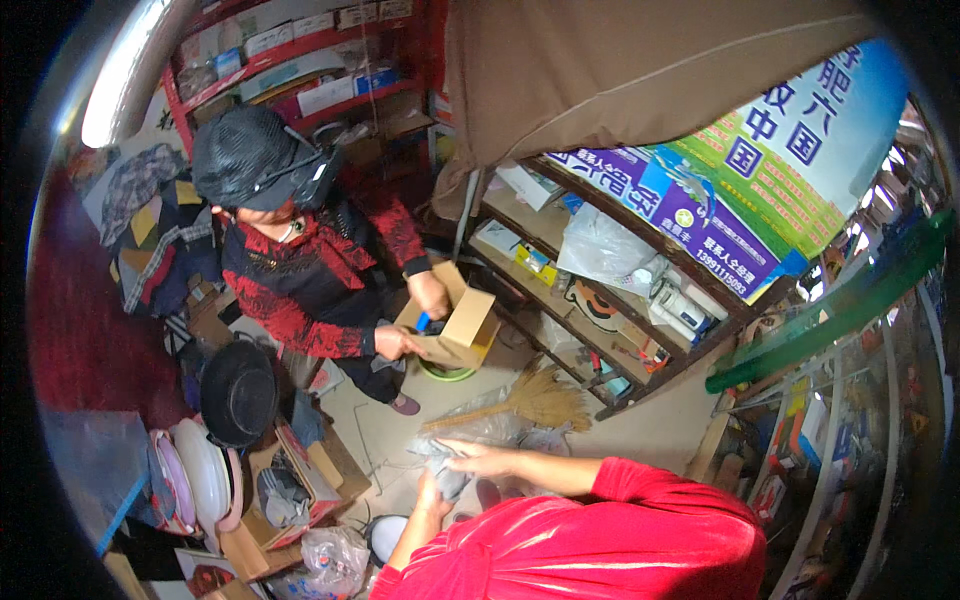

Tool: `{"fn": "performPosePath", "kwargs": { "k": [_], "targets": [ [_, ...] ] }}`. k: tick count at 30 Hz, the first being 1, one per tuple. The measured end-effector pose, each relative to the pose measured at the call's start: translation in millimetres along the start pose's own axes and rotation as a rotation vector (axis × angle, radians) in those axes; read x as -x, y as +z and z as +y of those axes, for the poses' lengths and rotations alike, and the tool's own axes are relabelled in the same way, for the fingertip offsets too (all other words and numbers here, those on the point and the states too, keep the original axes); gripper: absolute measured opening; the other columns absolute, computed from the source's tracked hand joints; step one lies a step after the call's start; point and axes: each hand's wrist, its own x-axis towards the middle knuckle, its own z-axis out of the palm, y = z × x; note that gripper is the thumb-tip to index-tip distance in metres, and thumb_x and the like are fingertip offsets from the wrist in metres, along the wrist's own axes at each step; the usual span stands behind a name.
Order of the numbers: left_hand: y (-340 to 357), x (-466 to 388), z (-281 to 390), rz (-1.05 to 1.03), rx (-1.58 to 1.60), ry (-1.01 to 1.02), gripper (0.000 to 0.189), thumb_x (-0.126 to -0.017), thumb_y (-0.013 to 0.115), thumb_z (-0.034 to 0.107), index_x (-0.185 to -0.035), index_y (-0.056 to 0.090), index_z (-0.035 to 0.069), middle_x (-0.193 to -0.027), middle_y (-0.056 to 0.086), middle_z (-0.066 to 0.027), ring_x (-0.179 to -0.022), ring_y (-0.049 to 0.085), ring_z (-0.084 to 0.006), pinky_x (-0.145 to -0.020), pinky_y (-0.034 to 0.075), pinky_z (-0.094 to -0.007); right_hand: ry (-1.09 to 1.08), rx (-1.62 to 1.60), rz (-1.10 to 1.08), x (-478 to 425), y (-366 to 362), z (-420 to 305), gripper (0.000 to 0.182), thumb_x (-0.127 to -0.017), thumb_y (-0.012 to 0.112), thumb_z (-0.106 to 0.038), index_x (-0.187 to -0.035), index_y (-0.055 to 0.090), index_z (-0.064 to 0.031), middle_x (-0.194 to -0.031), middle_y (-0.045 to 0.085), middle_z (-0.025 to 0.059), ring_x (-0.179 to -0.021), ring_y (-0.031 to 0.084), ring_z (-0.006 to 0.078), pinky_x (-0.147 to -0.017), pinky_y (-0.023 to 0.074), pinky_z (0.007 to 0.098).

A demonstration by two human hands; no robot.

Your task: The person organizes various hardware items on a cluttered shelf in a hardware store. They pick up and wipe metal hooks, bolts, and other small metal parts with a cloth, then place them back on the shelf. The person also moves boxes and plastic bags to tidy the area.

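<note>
A crumpled grey cloth (450, 481) is held between my two hands, in front of my red top. My left hand (431, 495) grips its near left side from below. From the right, my right hand (480, 457) reaches across with its fingers over the cloth's upper part. The fingertips are partly hidden by the folds. Just beyond my hands, a straw broom (544, 397) lies on the floor beside clear plastic wrap (487, 420).
Across from me a person (300, 277) in a dark cap holds an open cardboard box (469, 322). Wooden shelves (570, 330) with goods stand at right. At left are a black basin (238, 394), stacked plastic basins (202, 472) and a carton (262, 536) with gloves.
</note>
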Motion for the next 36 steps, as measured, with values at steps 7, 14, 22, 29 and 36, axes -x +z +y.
{"fn": "performPosePath", "kwargs": {
  "k": [7,14,22,29,36],
  "targets": [
    [49,-9,7,-0.234,-0.185,-0.099,0.036,-0.084,0.046,0.039,-0.107,0.046,0.011,-0.1,0.052,-0.005,-0.089,0.053,-0.0207,-0.073,0.046,-0.0373,-0.173,0.23,0.586,-16,8,1,0.026,-0.083,0.048,-0.013,-0.107,0.047,-0.005,-0.096,0.055,0.0077,-0.091,0.05,0.0145,-0.079,0.0416,0.0282],
    [97,-5,10,-0.338,-0.52,-0.106,0.047,-0.084,0.045,0.042,-0.119,0.04,0.011,-0.113,0.047,-0.0064,-0.104,0.046,-0.0226,-0.084,0.041,-0.042,-0.113,-0.239,1.075,-12,-26,6,0.027,-0.083,0.05,-0.025,-0.101,0.052,-0.0057,-0.087,0.058,0.0055,-0.079,0.053,0.0134,-0.071,0.043,0.0277],
    [94,-7,-23,-0.524,-0.711,-0.521,0.042,-0.081,0.052,0.038,-0.11,0.044,0.008,-0.107,0.044,-0.0076,-0.102,0.044,-0.0247,-0.082,0.04,-0.0423,-0.333,-1.209,1.168,72,-18,11,0.019,-0.079,0.05,-0.024,-0.08,0.057,-0.0068,-0.071,0.058,0.0067,-0.06,0.056,0.0185,-0.055,0.0462,0.0342],
    [61,-9,-53,-0.41,-0.806,-0.741,0.055,-0.078,0.057,0.022,-0.123,0.032,0.004,-0.123,0.032,-0.0193,-0.107,0.039,-0.0306,-0.089,0.037,-0.0466,-0.386,-1.264,1.202,204,-4,45,0.016,-0.069,0.047,-0.008,-0.081,0.055,-0.0007,-0.073,0.058,0.0095,-0.068,0.057,0.0203,-0.063,0.0473,0.0314],
    [108,-5,-97,-0.452,-0.922,-0.74,0.052,-0.077,0.059,0.02,-0.12,0.034,0.004,-0.115,0.037,-0.0169,-0.106,0.039,-0.0303,-0.088,0.038,-0.0444,-0.575,-1.121,1.209,289,7,128,0.022,-0.069,0.042,-0.01,-0.085,0.052,0.0018,-0.076,0.057,0.0143,-0.068,0.057,0.0252,-0.068,0.046,0.0378]
  ]
}}
